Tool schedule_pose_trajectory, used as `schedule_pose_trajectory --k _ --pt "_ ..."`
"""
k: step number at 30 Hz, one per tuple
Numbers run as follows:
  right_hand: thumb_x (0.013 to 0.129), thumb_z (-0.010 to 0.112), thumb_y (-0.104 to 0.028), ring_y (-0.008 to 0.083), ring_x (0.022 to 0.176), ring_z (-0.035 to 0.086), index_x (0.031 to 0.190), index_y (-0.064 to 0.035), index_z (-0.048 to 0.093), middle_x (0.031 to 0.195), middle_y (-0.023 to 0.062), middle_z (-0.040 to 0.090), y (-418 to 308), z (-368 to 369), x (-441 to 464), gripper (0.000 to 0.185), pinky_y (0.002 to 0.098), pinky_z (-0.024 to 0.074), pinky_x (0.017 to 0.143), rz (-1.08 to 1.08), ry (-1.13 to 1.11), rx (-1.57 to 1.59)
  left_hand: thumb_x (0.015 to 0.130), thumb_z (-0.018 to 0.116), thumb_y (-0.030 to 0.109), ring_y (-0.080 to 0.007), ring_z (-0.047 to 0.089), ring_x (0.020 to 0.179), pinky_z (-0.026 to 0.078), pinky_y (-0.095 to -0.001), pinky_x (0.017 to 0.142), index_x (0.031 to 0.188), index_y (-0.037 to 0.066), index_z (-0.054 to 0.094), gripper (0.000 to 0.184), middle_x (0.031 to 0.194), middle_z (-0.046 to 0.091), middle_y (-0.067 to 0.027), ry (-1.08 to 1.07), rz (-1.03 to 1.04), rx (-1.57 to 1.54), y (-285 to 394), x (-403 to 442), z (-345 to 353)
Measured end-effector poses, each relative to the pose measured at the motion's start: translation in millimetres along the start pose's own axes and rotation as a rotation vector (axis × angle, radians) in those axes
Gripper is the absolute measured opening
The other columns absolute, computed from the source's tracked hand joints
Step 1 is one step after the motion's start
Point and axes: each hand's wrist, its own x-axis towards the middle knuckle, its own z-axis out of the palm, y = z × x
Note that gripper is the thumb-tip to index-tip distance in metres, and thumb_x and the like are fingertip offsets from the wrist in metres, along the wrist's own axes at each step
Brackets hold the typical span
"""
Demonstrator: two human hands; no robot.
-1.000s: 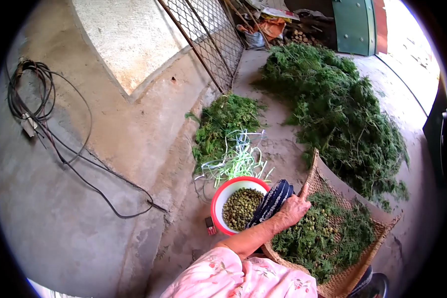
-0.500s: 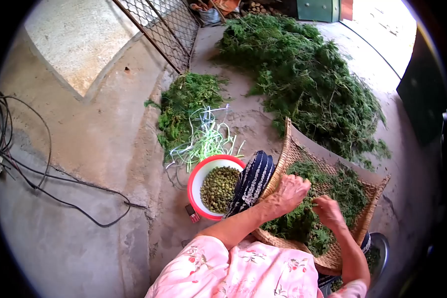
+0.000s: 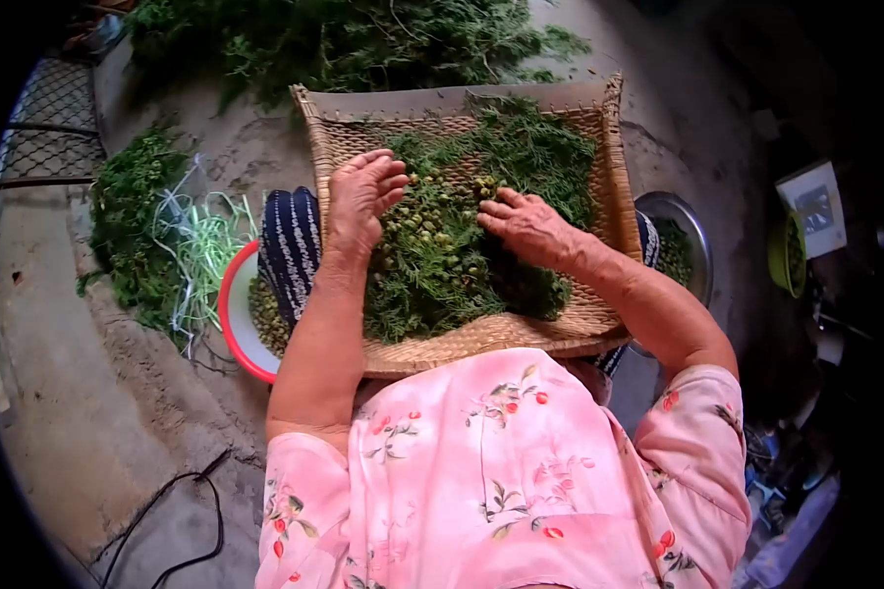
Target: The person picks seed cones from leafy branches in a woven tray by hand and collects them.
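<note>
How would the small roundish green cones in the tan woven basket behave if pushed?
The cones may roll, being roundish; each is probably light, being small. The feathery green sprigs around them would likely catch some.

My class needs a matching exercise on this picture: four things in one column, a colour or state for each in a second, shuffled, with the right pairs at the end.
Column one
1. Basket
2. Shirt
3. Cable
4. Strips

Column two
A. Black, thin and curved
B. Pale green and whitish, tangled
C. Woven, holding greenery
D. Pink, with a flower pattern

Right pairs: 1-C, 2-D, 3-A, 4-B
</note>
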Motion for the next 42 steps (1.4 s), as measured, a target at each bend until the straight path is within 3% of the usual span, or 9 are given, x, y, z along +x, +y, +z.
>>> schedule_pose_trajectory --k 4,9,14,25,32,36,38,40,42 --pt "0.074 0.057 -0.006 0.0292 0.105 0.051 0.1 -0.0095 0.061 0.11 0.0047 0.056 34 -21 -5 0.026 0.0372 0.0457 0.081 0.089 -0.119 0.095 0.088 0.054 0.013 -0.0148 0.063 0.07 0.054 -0.0241 0.056 0.11 0.001 0.052 0.025 0.088 0.064 -0.0096 0.003 0.0 -0.03 1 -3 3" --pt "0.074 0.056 -0.007 0.034 0.079 0.058 0.077 -0.0044 0.059 0.082 0.0146 0.058 61 -24 -3 0.005 0.0416 0.0479 0.067 0.393 0.276 0.155 0.088 0.054 0.012 -0.0132 0.063 0.067 0.053 -0.0224 0.054 0.108 0.001 0.053 0.022 0.085 0.064 -0.0086 -0.025 -0.091 -0.088 -7 -5 13" --pt "0.074 0.059 -0.009 0.0347 0.08 0.057 0.079 -0.0049 0.055 0.079 0.0137 0.058 54 -9 29 0.007 0.0433 0.0466 0.065 0.484 0.358 0.425 0.089 0.053 0.014 -0.0118 0.062 0.067 0.053 -0.0219 0.053 0.109 0.001 0.053 0.023 0.086 0.064 -0.0069 -0.093 -0.185 -0.05 -20 -8 26" --pt "0.079 0.05 -0.008 0.0296 0.083 0.059 0.087 -0.0046 0.055 0.086 0.0137 0.057 19 5 41 0.009 0.0389 0.0492 0.069 0.51 0.169 0.136 0.088 0.055 0.016 -0.0108 0.062 0.065 0.053 -0.0207 0.053 0.106 0.003 0.054 0.022 0.083 0.063 -0.0067 -0.13 -0.246 0.024 -34 -9 41" --pt "0.079 0.052 -0.011 0.0343 0.078 0.06 0.085 -0.0028 0.054 0.082 0.0165 0.059 20 5 40 0.01 0.0413 0.0489 0.066 0.616 0.309 0.241 0.089 0.055 0.022 -0.0147 0.062 0.07 0.055 -0.0236 0.058 0.105 0.002 0.054 0.026 0.087 0.062 -0.0091 -0.119 -0.276 -0.003 -43 -6 38" --pt "0.08 0.054 -0.011 0.0356 0.074 0.06 0.092 -0.0016 0.057 0.083 0.0182 0.062 11 -22 44 0.015 0.0386 0.0489 0.065 0.543 0.419 0.689 0.089 0.055 0.031 -0.0183 0.061 0.08 0.055 -0.0289 0.065 0.103 0.0 0.054 0.034 0.092 0.06 -0.0113 -0.122 -0.301 -0.087 -42 -7 43" --pt "0.08 0.056 -0.01 0.036 0.07 0.06 0.097 -0.0034 0.058 0.085 0.0159 0.063 2 -33 47 0.019 0.0375 0.0491 0.065 0.515 0.339 1.449 0.088 0.054 0.035 -0.0198 0.06 0.083 0.054 -0.0315 0.068 0.102 0.0 0.054 0.038 0.095 0.058 -0.0121 -0.146 -0.304 -0.123 -43 -5 41" --pt "0.076 0.059 -0.008 0.0338 0.075 0.059 0.098 -0.006 0.06 0.087 0.013 0.062 12 -17 48 0.022 0.037 0.0489 0.068 0.518 0.359 1.327 0.088 0.055 0.035 -0.0162 0.06 0.074 0.053 -0.0272 0.06 0.1 0.001 0.056 0.036 0.087 0.059 -0.0089 -0.11 -0.309 -0.139 -43 -2 39" --pt "0.072 0.06 -0.007 0.0306 0.084 0.057 0.097 -0.0083 0.061 0.09 0.0117 0.06 20 2 46 0.026 0.0367 0.0481 0.072 0.341 0.494 0.296 0.088 0.054 0.034 -0.0143 0.059 0.07 0.051 -0.0252 0.056 0.098 0.001 0.057 0.035 0.083 0.06 -0.0073 -0.101 -0.296 -0.124 -45 2 35"
